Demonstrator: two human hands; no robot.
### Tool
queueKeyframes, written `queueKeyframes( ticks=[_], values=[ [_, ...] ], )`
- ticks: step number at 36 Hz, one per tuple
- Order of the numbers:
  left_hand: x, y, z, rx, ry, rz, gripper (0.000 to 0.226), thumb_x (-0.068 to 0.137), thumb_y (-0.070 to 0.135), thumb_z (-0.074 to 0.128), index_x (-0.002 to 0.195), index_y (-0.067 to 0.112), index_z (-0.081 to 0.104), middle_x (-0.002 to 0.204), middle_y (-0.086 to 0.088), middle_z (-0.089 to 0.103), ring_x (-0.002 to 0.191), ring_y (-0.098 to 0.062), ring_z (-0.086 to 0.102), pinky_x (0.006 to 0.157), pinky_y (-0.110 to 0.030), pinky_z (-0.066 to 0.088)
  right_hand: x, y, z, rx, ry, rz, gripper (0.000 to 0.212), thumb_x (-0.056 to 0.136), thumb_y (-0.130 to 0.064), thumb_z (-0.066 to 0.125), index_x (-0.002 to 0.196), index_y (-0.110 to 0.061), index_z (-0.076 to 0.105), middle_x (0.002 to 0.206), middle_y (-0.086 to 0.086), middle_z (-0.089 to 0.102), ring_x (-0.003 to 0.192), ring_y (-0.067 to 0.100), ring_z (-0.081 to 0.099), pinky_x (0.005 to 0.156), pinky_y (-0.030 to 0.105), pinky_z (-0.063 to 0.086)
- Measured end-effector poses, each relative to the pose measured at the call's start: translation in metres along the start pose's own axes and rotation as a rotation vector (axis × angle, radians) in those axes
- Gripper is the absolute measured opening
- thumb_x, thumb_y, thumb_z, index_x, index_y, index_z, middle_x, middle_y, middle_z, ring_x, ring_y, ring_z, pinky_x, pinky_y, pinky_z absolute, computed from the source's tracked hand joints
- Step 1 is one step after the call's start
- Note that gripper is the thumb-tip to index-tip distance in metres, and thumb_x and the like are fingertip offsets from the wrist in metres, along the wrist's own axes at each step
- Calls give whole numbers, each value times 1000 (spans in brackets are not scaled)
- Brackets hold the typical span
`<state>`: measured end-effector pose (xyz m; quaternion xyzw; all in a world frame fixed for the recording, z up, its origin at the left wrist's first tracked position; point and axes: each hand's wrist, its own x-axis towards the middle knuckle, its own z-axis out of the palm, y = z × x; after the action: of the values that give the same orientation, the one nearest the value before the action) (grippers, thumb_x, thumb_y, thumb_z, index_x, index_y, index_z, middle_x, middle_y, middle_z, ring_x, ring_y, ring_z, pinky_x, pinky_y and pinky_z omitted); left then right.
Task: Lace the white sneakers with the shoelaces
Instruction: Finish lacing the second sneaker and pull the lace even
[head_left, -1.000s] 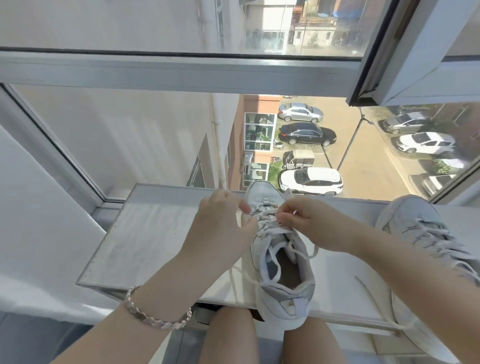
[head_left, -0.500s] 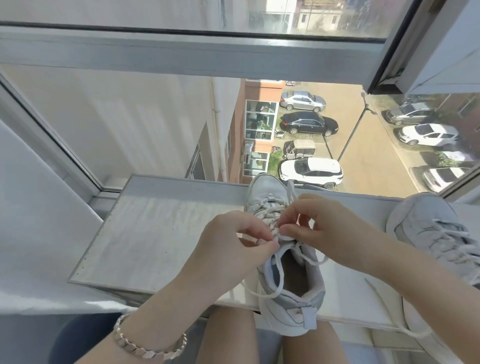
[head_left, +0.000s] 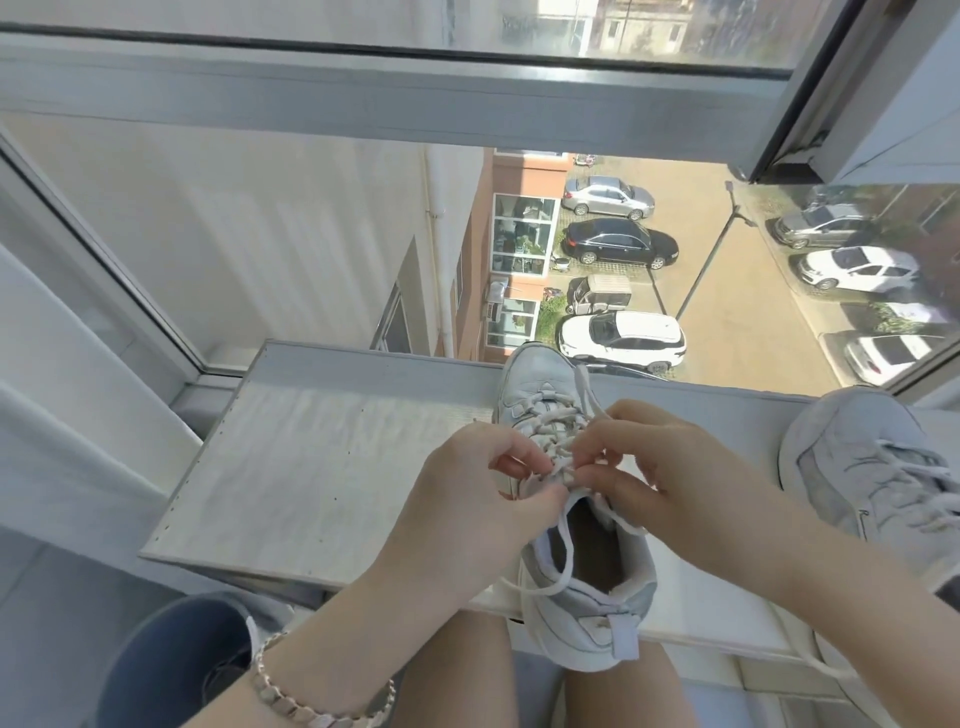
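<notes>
A white sneaker (head_left: 582, 603) lies on the windowsill board (head_left: 322, 467), toe pointing away, heel over the near edge above my knees. Its white shoelace (head_left: 553, 423) crosses the lower eyelets. My left hand (head_left: 467, 499) pinches the lace at the left side of the upper eyelets. My right hand (head_left: 644, 467) pinches the lace just right of it, fingertips almost touching the left hand's. A loose lace loop (head_left: 563, 566) hangs over the shoe's opening. A second white sneaker (head_left: 872, 478), laced, lies at the right edge, partly behind my right forearm.
Behind the sill is a large window with a grey frame (head_left: 363, 98); parked cars lie far below. The white board's left half (head_left: 291, 457) holds nothing. A dark blue bin (head_left: 171, 660) stands on the floor at lower left. I wear a bracelet (head_left: 306, 701) on the left wrist.
Both hands have come down from the mid eyelets to the upper eyelets and drawn closer together. The camera has tilted downward slightly, showing the bin.
</notes>
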<state>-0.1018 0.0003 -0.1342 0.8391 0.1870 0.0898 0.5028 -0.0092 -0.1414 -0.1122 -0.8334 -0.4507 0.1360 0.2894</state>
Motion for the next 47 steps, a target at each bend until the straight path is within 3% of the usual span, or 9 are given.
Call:
queueKeyframes(
  ticks=[8, 15, 19, 23, 29, 35, 41, 44, 47],
  values=[
    [0, 1, 0, 39, 5, -25, 11, 73, 28, 74, 73, 31, 63, 82, 15, 61, 83, 6, 56, 72, -18, 51, -13, 9, 10, 133, 135, 2, 15, 86, -33, 55, 74, -40, 55, 101, -18, 51, 79, 7, 51, 67, 10, 38],
    [0, 1, 2, 80, 12, -3, 14, 78, 28, 69, 77, 34, 57, 86, 16, 58, 85, 8, 52, 65, -6, 42, -20, 14, 5, 302, 397, 324, 27, 80, -11, 70, 70, -34, 61, 72, -11, 65, 69, 0, 56, 61, 10, 42],
    [-1, 6, 4, 135, -4, 80, 19, 81, 23, 66, 76, 36, 53, 90, 14, 54, 86, 4, 51, 67, -5, 39, -23, 19, 1, 379, 379, 483, 19, 82, -10, 68, 69, -24, 65, 70, -3, 64, 57, 3, 53, 50, 7, 39],
    [4, 14, 2, 222, -49, 103, 15, 84, 23, 63, 84, 35, 54, 91, 17, 50, 84, -2, 51, 64, -3, 36, -23, 11, 3, 370, 220, 519, 8, 78, -32, 71, 77, -28, 64, 78, -7, 63, 53, -3, 53, 46, 8, 36],
    [9, 17, -1, 273, -64, 74, 23, 81, 22, 65, 72, 36, 51, 81, 14, 53, 75, -1, 53, 64, -1, 36, -22, 5, 13, 272, 204, 486, 21, 71, -38, 74, 77, -26, 58, 73, -11, 61, 55, -4, 54, 47, 5, 38],
    [4, 11, 0, 267, -50, 139, 20, 82, 22, 66, 82, 38, 54, 94, 16, 54, 92, -1, 50, 79, -15, 42, -30, -11, 16, 75, 251, 479, 37, 67, -60, 62, 62, -24, 53, 56, -8, 46, 52, 4, 44, 48, 17, 30],
    [4, 7, -2, 182, -17, 49, 14, 80, 29, 71, 86, 36, 60, 95, 15, 59, 82, 1, 58, 75, -18, 47, -37, -20, 14, -108, 150, 371, 20, 86, -43, 58, 68, -35, 54, 63, -8, 39, 59, 3, 38, 52, 19, 28],
    [1, 6, -1, 180, -6, 47, 13, 81, 30, 70, 89, 35, 61, 95, 16, 58, 80, 0, 58, 73, -15, 47, -45, -17, 20, -118, 269, 191, 22, 86, -40, 60, 70, -29, 69, 61, -8, 42, 59, 10, 42, 55, 18, 33],
    [0, 5, 0, 201, -1, 56, 13, 83, 31, 68, 95, 34, 63, 96, 17, 56, 82, 1, 57, 71, -10, 44, -54, -12, 20, -27, 384, 75, 25, 79, -44, 53, 65, -28, 67, 58, -11, 37, 55, 4, 40, 52, 15, 32]
  ],
)
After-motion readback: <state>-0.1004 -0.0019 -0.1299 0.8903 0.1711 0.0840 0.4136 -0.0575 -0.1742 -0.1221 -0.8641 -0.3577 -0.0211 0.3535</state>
